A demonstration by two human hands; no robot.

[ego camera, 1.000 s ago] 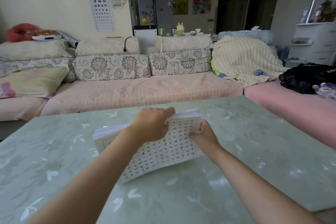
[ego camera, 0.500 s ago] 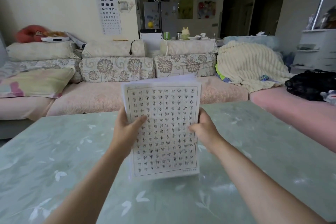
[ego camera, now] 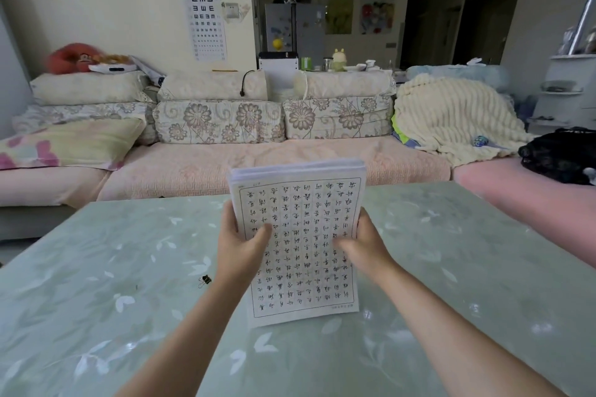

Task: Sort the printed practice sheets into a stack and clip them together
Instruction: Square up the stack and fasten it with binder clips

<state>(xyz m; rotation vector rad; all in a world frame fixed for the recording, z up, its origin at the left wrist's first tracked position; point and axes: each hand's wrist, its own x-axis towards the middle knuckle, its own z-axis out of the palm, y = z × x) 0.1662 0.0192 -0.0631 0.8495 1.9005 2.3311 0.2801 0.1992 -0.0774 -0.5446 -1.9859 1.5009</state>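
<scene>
A stack of printed practice sheets (ego camera: 303, 280), white with a grid of handwritten characters, stands upright on its lower edge on the green table (ego camera: 451, 284). My left hand (ego camera: 240, 246) grips the stack's left side, thumb on the front page. My right hand (ego camera: 361, 245) grips its right side. The sheets' top edges are fanned slightly. A small black binder clip (ego camera: 204, 280) lies on the table just left of my left forearm.
A pink sofa (ego camera: 225, 167) with floral cushions runs behind the table. A cream blanket (ego camera: 451, 119) and a black bag (ego camera: 561, 151) lie at the right. A pink seat (ego camera: 532, 193) borders the table's right side.
The stack went from lying tilted on the table to being lifted upright between both hands, then lowered so its bottom edge rests on the table. The binder clip has come into view.
</scene>
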